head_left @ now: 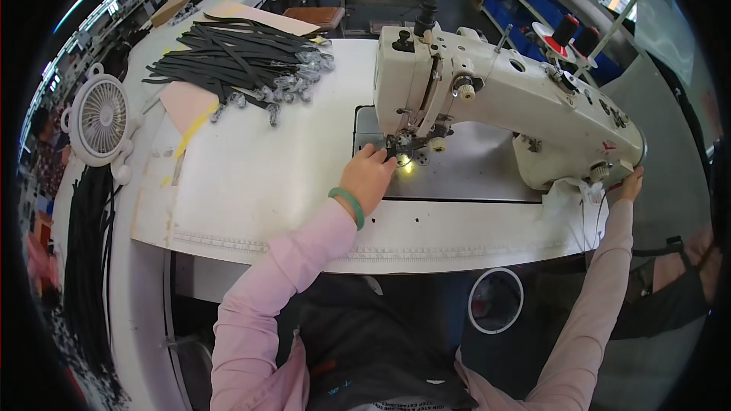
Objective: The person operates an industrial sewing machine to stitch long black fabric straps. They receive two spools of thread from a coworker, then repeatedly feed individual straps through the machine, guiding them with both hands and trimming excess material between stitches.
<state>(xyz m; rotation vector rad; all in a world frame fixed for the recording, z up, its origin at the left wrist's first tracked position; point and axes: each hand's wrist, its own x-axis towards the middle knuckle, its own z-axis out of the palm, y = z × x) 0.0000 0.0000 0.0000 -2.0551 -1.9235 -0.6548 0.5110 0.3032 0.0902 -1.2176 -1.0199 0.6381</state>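
Fingers of the left hand (pixel 368 173) curl at the presser foot (pixel 399 144) of the white sewing machine (pixel 495 99), centre frame; whether they pinch anything, I cannot tell. At right, the right hand (pixel 631 183) cups the handwheel (pixel 636 154). Black straps (pixel 236 57) lie heaped upper left.

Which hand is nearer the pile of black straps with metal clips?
Left. The left hand is at the white sewing machine's needle area, below and right of the pile of black straps. The right hand is at the machine's far right end.
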